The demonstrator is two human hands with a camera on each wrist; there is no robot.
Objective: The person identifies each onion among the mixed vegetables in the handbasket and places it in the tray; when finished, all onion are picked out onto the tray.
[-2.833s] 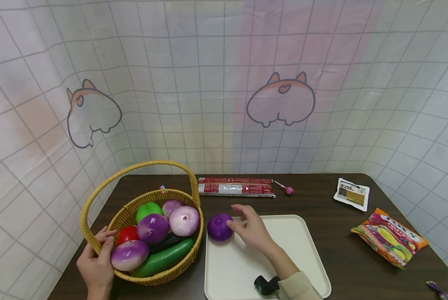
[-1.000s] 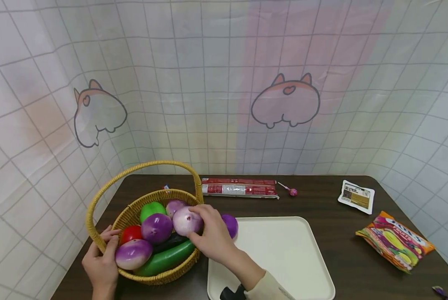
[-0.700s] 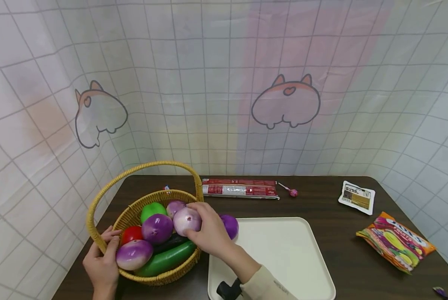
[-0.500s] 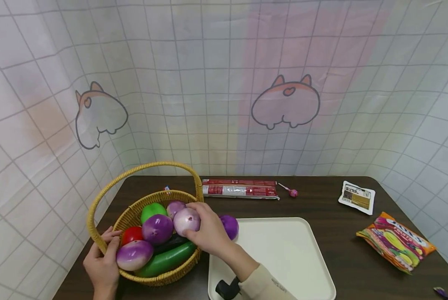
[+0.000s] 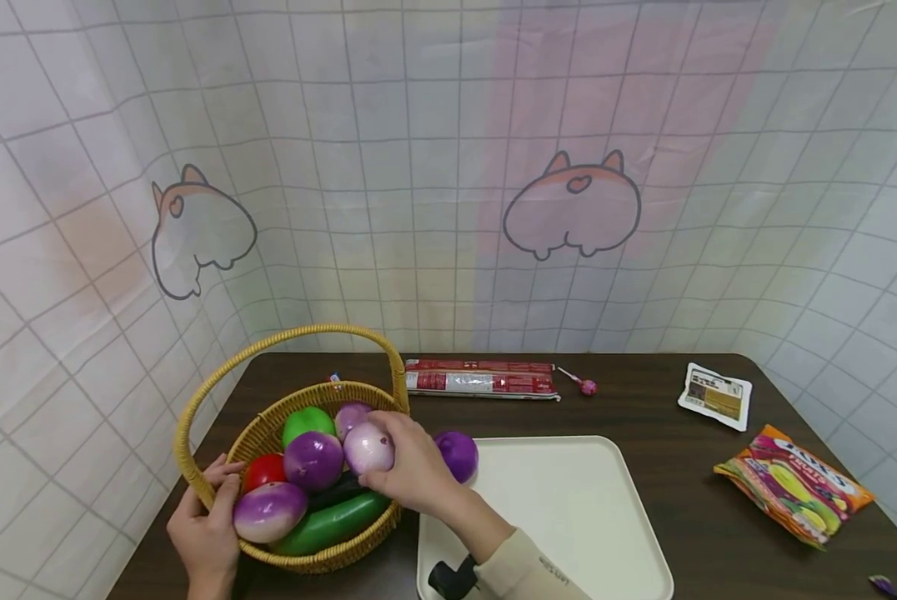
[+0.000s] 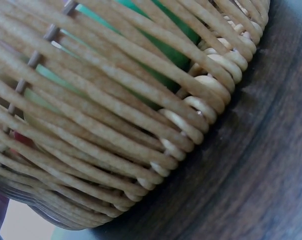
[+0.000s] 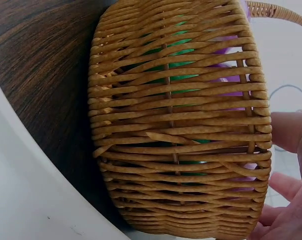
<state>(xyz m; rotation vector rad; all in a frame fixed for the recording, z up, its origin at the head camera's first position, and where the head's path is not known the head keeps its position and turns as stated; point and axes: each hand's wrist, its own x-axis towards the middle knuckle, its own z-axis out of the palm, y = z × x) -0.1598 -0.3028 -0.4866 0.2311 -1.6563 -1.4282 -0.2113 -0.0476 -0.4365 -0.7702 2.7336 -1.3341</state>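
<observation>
The right hand [image 5: 411,467] is clamped on the pale onion [image 5: 366,448], with the thumb on the near side and the fingers on the far side. The pale onion is located at the right side of the wicker basket [image 5: 321,562], among the other contents and next to the rim. The left hand [image 5: 204,525] is closed on the left side of the basket, where the foot of the handle [image 5: 306,331] lies between thumb and fingers. The handle arches over the basket. Contents, from back to front: a small mauve onion [image 5: 351,416] behind the pale onion; a green fruit [image 5: 308,425] to its left; a dark purple onion [image 5: 313,461] in the middle; a red tomato [image 5: 263,472] at the left; a dark vegetable [image 5: 336,492], partly covered; a purple-and-white onion [image 5: 270,512] at the front left; a green cucumber [image 5: 333,527] along the front. The basket stands on a dark wooden desk [image 5: 643,408]; the right wrist view shows its woven side, with the contents visible through the gaps. A white tray [image 5: 561,508] lies to the right of the basket, beneath the right forearm. A separate purple onion [image 5: 458,457] sits at the far left corner of the tray. Behind the tray lie a long red packet [image 5: 482,380] and a lollipop [image 5: 588,387]. At the right are a small white packet [image 5: 714,397] and, nearer, a colourful candy bag [image 5: 794,485].
</observation>
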